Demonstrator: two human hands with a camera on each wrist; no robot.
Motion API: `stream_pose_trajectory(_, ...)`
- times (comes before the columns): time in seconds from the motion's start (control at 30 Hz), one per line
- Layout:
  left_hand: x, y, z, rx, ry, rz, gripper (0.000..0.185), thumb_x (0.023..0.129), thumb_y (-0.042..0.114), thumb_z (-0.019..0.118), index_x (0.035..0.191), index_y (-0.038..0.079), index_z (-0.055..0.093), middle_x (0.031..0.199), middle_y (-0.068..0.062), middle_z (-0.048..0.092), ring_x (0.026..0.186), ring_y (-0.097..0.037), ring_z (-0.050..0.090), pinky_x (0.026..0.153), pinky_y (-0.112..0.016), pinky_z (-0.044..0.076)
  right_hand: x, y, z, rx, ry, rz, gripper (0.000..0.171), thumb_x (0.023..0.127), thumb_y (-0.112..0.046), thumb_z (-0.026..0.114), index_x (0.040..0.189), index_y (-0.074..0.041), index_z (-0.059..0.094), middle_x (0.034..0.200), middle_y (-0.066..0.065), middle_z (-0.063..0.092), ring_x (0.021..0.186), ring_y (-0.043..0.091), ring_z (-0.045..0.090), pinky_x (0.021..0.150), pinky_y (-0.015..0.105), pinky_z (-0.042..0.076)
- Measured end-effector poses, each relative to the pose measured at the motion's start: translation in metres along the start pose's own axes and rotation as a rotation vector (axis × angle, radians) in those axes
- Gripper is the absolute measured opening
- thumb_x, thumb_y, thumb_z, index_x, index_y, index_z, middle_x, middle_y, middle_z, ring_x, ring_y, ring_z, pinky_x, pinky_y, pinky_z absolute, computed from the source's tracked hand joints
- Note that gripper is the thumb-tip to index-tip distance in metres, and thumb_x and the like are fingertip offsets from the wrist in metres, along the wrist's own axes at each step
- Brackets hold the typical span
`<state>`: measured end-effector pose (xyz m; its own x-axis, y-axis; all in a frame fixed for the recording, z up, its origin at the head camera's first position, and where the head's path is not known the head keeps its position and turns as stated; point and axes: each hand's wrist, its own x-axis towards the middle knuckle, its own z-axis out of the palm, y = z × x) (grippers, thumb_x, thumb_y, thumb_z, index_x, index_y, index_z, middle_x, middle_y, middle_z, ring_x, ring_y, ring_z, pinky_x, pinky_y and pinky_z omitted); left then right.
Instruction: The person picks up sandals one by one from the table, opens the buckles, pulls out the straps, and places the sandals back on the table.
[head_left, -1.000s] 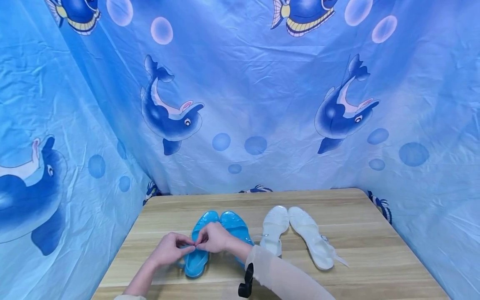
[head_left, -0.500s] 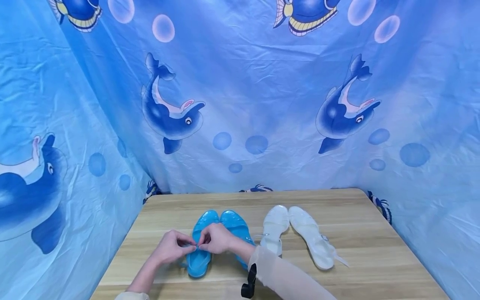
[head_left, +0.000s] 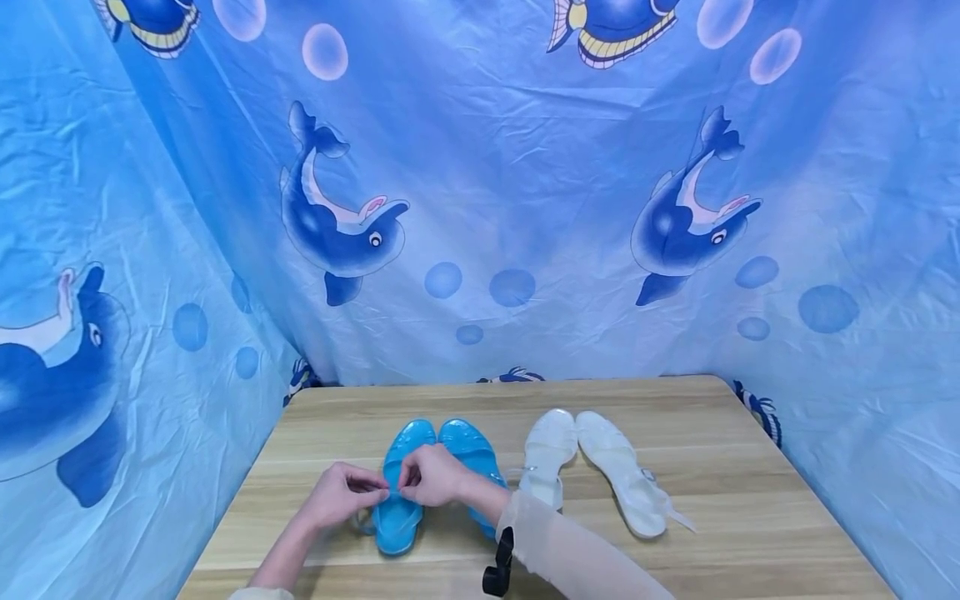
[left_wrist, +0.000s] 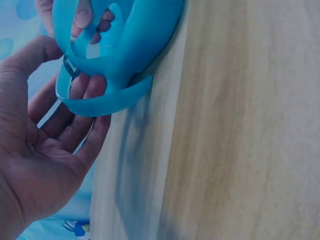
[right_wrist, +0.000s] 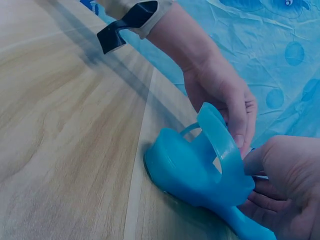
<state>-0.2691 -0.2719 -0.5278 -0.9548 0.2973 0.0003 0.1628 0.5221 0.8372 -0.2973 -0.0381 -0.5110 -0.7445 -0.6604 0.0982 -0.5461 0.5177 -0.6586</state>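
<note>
Hands unmoved, two blue sandals (head_left: 431, 479), two white sandals (head_left: 592, 468)

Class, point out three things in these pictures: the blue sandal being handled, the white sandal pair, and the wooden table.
blue sandal (head_left: 397, 521), head view, heel sole.
white sandal pair (head_left: 550, 446), head view, left sandal's toe.
wooden table (head_left: 750, 533), head view, bare right top.

My hands are bare; I wear pale beige sleeves (head_left: 570, 554), with a black strap (head_left: 497, 567) at the right wrist.
</note>
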Motion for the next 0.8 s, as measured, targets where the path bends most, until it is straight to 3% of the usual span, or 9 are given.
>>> stream_pose_trajectory(0.17,-0.002,0.005,0.003,0.03,-0.009,0.021,0.026,0.091,0.026,0.085,0.109,0.007,0.084,0.104,-0.008,0.083,0.087,-0.005,0.074,0.075,-0.022,0.06,0.001,-0.001,0.002,0.015,0.015,0.004,0.005,0.095,-0.021,0.083,0.091,-0.019,0.081,0.086,-0.013,0.076,0.077,-0.009,0.063,0.073,0.01,0.054)
stream_pose_trajectory(0.57,0.001,0.013,0.0,0.084,-0.042,-0.025,0.02,0.091,0.026,0.085,0.104,0.01,0.085,0.102,-0.005,0.083,0.088,-0.013,0.072,0.072,-0.023,0.057,-0.003,0.007,0.003,0.051,0.043,0.063,0.008,0.092,-0.021,0.086,0.085,-0.019,0.082,0.079,-0.015,0.075,0.071,-0.007,0.062,0.068,0.012,0.054)
stream_pose_trajectory(0.8,-0.002,0.014,-0.001,0.056,-0.036,-0.035,0.022,0.09,0.023,0.086,0.106,0.007,0.084,0.1,-0.008,0.083,0.087,-0.015,0.074,0.072,-0.023,0.059,0.0,0.007,0.001,-0.006,0.035,-0.009,0.007,0.095,-0.021,0.083,0.088,-0.021,0.08,0.084,-0.015,0.075,0.077,-0.009,0.062,0.071,0.011,0.053)
